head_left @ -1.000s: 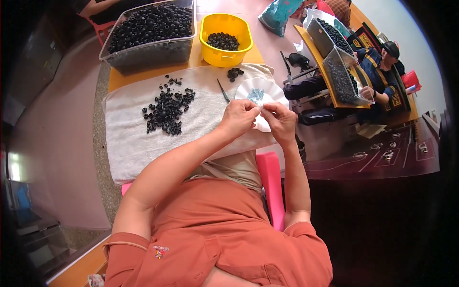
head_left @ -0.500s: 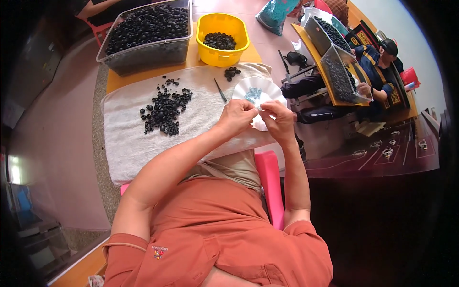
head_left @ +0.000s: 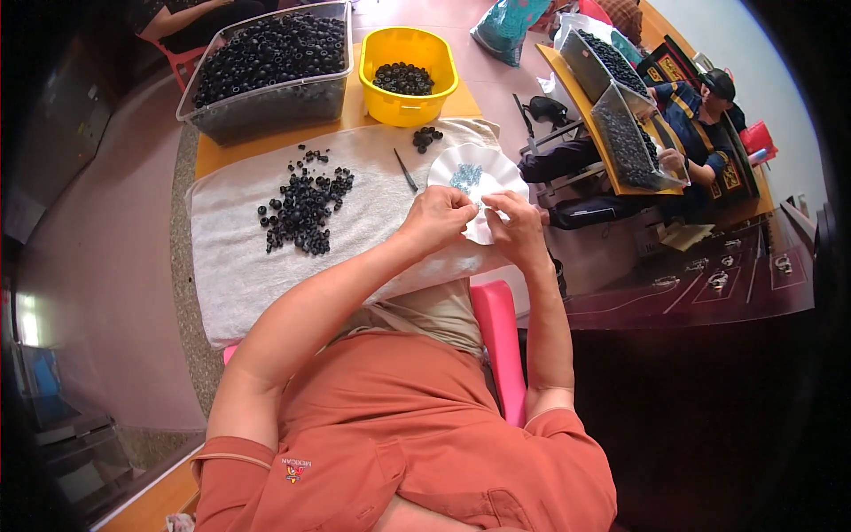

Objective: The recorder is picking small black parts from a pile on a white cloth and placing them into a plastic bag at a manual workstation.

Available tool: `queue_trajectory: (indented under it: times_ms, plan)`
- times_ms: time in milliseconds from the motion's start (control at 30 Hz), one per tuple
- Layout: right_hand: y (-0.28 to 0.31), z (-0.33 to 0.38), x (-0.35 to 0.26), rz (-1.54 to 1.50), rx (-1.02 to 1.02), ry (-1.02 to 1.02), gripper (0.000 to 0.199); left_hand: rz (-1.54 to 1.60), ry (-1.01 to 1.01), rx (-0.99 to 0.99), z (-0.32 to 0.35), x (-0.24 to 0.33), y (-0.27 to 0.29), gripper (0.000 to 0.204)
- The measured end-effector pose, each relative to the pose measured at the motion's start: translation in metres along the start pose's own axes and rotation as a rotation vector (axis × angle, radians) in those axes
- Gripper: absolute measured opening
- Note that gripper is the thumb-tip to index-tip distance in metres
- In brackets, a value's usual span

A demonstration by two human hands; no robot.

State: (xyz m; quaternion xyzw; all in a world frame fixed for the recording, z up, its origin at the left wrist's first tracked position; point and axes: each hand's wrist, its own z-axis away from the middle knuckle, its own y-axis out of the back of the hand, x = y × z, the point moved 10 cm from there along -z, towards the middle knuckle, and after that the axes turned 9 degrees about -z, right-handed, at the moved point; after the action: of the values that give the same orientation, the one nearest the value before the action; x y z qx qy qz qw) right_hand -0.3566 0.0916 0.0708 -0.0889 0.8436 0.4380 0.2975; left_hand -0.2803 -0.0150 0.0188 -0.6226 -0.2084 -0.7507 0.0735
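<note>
Over the near part of a white wavy-rimmed plate (head_left: 498, 168), my left hand (head_left: 438, 215) and my right hand (head_left: 518, 226) are held close together. Both pinch with thumb and forefinger; whatever is between the fingertips is too small to make out. A patch of tiny pale-blue pieces (head_left: 466, 176) lies on the plate. Dark slim tweezers (head_left: 406, 170) rest on the white towel (head_left: 239, 297) left of the plate. Farther left on the towel is a loose pile of small black ring-shaped parts (head_left: 306, 208), with a smaller cluster of black parts (head_left: 426, 137) just beyond the plate.
At the table's far side stand a clear bin (head_left: 266, 120) full of black parts and a yellow tub (head_left: 403, 108) with some more. On the right, another person (head_left: 691, 124) sits at a table with similar bins (head_left: 625, 146). A pink chair (head_left: 498, 346) is under me.
The whole view has shifted slightly. My hands stay pinched over the plate, with only a small movement of the fingers.
</note>
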Motion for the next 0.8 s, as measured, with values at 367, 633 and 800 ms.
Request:
queue_trajectory:
  times_ms: [367,633,800]
  plan:
    - [-0.015,0.0,0.005,-0.575,-0.109,-0.189,0.018,0.225,-0.01,-0.055,0.004,-0.004,-0.007,0.019]
    - [-0.021,0.004,0.013,-0.668,-0.065,-0.263,0.016,0.306,-0.013,-0.07,0.008,-0.001,-0.006,0.02]
    - [-0.019,0.006,0.022,-0.859,-0.041,-0.285,0.014,0.32,0.001,-0.102,0.01,0.004,-0.008,0.021]
